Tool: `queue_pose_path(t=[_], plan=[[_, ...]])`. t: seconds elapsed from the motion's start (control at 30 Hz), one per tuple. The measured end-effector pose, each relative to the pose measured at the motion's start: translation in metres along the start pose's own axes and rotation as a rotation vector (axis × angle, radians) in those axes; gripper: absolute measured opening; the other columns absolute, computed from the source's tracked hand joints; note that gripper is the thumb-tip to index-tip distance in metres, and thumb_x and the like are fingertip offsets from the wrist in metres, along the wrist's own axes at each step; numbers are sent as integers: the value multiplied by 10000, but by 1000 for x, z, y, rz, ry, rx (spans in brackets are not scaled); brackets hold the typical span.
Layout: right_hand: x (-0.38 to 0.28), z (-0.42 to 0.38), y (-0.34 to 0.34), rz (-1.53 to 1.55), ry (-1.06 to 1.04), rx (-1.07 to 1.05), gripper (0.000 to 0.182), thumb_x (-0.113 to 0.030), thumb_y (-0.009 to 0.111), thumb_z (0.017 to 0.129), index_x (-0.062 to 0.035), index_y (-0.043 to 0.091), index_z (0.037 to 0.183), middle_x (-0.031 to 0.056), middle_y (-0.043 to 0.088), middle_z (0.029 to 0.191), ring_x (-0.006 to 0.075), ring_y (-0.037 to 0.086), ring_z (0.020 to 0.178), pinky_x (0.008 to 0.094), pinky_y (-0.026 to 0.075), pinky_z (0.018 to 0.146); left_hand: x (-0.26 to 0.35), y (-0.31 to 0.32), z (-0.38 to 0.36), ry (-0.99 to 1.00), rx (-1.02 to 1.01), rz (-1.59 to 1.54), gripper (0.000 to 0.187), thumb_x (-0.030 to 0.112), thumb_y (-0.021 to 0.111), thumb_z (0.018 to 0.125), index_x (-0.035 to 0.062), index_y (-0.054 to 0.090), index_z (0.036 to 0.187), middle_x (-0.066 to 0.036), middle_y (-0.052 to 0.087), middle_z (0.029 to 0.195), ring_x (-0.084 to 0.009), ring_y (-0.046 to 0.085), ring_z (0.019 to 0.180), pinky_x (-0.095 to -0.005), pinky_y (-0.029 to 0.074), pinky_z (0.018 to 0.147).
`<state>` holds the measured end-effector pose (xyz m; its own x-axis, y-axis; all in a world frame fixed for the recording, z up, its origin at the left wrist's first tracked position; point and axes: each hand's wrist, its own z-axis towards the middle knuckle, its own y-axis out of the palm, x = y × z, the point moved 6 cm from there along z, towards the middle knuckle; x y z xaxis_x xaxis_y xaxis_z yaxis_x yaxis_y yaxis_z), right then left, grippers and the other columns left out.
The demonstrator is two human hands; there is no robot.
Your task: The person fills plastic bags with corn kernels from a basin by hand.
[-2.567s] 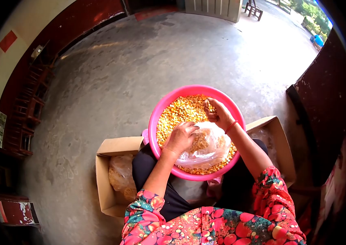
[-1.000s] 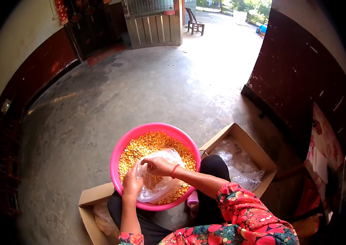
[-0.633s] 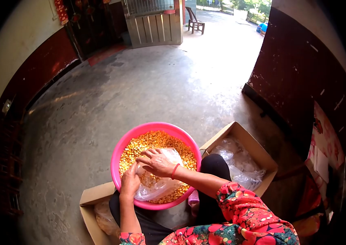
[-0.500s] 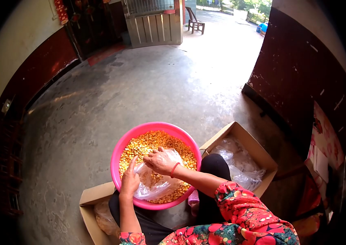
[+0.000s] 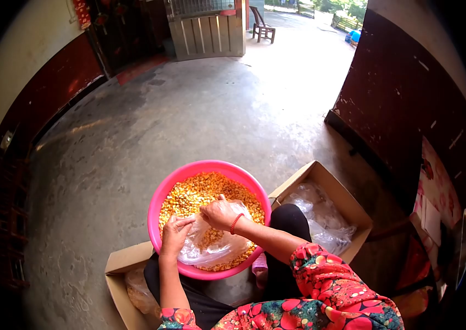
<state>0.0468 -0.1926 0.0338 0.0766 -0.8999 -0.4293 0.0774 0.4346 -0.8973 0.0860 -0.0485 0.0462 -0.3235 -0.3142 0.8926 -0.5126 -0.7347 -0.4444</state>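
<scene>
A pink basin (image 5: 154, 213) full of yellow corn kernels (image 5: 191, 190) stands on the floor between my legs. Over the kernels lies a clear plastic bag (image 5: 211, 253), with some kernels showing in or through it. My left hand (image 5: 175, 235) pinches the bag's edge at the basin's left side, thumb and fingers together. Beside it, my right hand (image 5: 219, 213), with a red bead bracelet at the wrist, has its fingers curled closed on the upper part of the bag.
An open cardboard box (image 5: 354, 212) holding clear plastic bags (image 5: 321, 212) stands to the right. Another cardboard box (image 5: 116, 283) at lower left contains a filled bag (image 5: 139, 291). A wooden chair (image 5: 263, 27) stands near the doorway.
My left hand's raised finger has come down, and that hand now pinches the bag's edge. The right hand's fingers have curled in more. The view has shifted slightly.
</scene>
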Motion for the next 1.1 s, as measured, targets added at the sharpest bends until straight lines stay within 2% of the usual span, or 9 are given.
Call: queue_pose_path(t=[0.17, 0.23, 0.3, 0.43, 0.5, 0.63, 0.7, 0.9, 1.1], plan=[[8, 1, -3, 48, -21, -106, 237, -260, 479, 841, -54, 562, 759, 163, 598, 662, 347, 603, 675, 476, 431, 709, -3, 4, 1, 42, 16, 189, 170, 41, 647, 742, 53, 696, 904, -87, 589, 794, -203, 590, 734, -301, 475, 673], [10, 2, -10, 162, 16, -201, 326, -347, 472, 865, -50, 584, 792, 193, 598, 692, 372, 599, 703, 480, 450, 674, 7, 4, 1, 105, 17, 149, 167, 57, 634, 749, 47, 691, 905, -106, 624, 826, -229, 614, 761, -308, 479, 691], [21, 11, -10, 181, 26, -131, 393, -430, 468, 870, -64, 606, 831, 209, 600, 760, 372, 595, 733, 465, 465, 669, 8, 5, 2, 110, 7, 153, 167, 62, 629, 750, 45, 689, 904, -115, 633, 835, -237, 621, 771, -311, 480, 696], [58, 28, -14, 152, 49, 146, 257, -326, 517, 854, -81, 596, 864, 180, 572, 872, 352, 587, 806, 457, 480, 703, 10, 9, -1, 135, -50, 148, 188, 63, 618, 748, 47, 680, 924, -137, 634, 844, -271, 623, 797, -322, 486, 712], [70, 30, -16, 102, 95, 248, 171, -232, 549, 823, -86, 584, 906, 179, 544, 920, 360, 578, 806, 468, 479, 696, 10, 12, -1, 156, -66, 202, 209, 32, 620, 752, 33, 672, 955, -126, 633, 854, -222, 620, 802, -286, 478, 720], [83, 28, -17, 86, 290, 271, 222, -135, 535, 800, -91, 530, 1017, 186, 525, 991, 368, 577, 832, 479, 480, 684, 15, 17, -2, 119, -137, 202, 244, 37, 619, 733, 56, 670, 971, -125, 632, 871, -258, 608, 830, -314, 477, 753], [83, 26, -14, 71, 323, 258, 240, -157, 534, 811, -88, 499, 1038, 191, 525, 1016, 370, 583, 842, 472, 485, 677, 14, 18, -3, 107, -153, 223, 238, 48, 617, 735, 55, 669, 967, -128, 636, 897, -260, 612, 855, -317, 480, 771], [53, 21, 7, 4, 181, 101, 238, -290, 494, 865, -65, 496, 941, 182, 574, 884, 362, 603, 773, 462, 490, 646, 6, 21, -4, 56, -186, 226, 227, 51, 610, 739, 37, 666, 958, -131, 638, 914, -252, 618, 865, -318, 482, 781], [48, 23, 15, 29, 165, -64, 244, -279, 458, 882, -41, 505, 904, 208, 603, 737, 357, 609, 708, 468, 482, 618, 6, 22, -4, 49, -175, 227, 224, 47, 603, 745, 33, 665, 959, -129, 638, 913, -243, 620, 871, -318, 482, 783]])
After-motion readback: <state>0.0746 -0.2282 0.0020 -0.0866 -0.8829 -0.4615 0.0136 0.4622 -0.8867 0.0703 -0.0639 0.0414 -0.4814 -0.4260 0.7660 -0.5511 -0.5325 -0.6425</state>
